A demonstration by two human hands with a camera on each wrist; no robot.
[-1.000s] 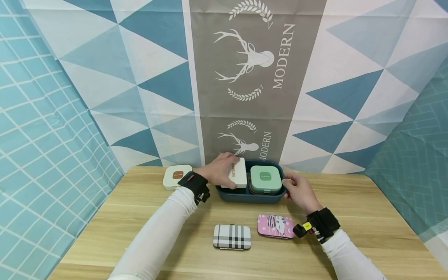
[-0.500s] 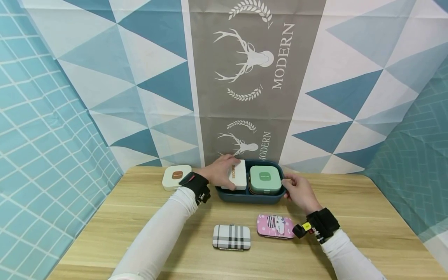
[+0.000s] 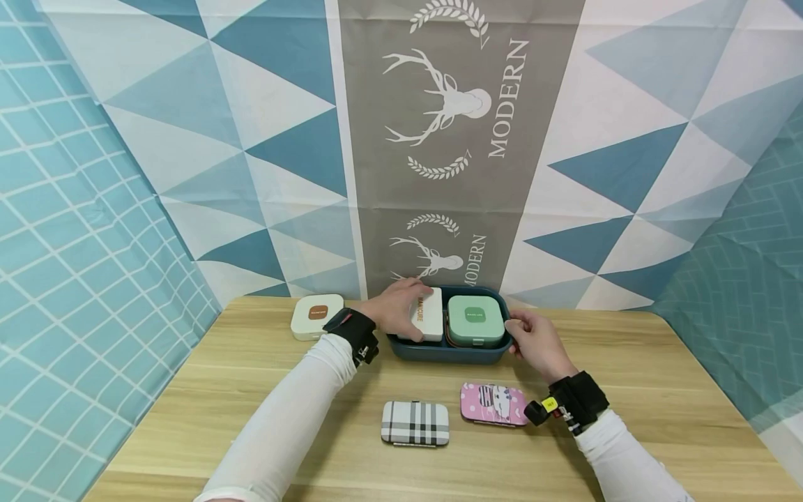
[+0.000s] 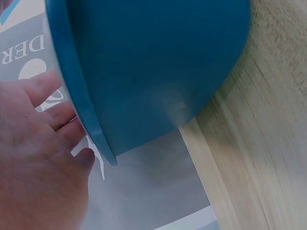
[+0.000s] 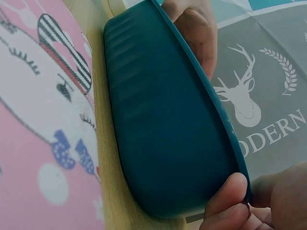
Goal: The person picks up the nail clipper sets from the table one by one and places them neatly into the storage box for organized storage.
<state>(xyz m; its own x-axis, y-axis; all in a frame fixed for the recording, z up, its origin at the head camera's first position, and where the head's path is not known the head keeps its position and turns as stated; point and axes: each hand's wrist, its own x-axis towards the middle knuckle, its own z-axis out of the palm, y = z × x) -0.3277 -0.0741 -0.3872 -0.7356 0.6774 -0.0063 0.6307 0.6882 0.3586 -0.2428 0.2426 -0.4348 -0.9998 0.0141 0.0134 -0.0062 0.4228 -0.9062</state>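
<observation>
My left hand (image 3: 396, 308) grips a white box lettered MANICURE (image 3: 429, 315), thumb at its near edge and fingers at its far edge. The box lies in the left compartment of a dark blue bin (image 3: 448, 354). Beside it, a mint green square case (image 3: 475, 321) fills much of the right compartment. At the bin's right end my right hand (image 3: 536, 341) pinches the rim; thumb and fingers (image 5: 230, 191) show on it in the right wrist view. Seen from the left wrist, the bin's wall (image 4: 158, 72) hides the box.
A cream case with a brown label (image 3: 317, 316) lies left of the bin, by my left wrist. In front are a plaid case (image 3: 415, 424) and a pink cat-print case (image 3: 494, 404), close to my right wrist. A patterned cloth wall rises behind the wooden table (image 3: 351, 460).
The white box has sunk slightly in the left compartment, with my left hand still around it. My right hand stays at the bin's rim.
</observation>
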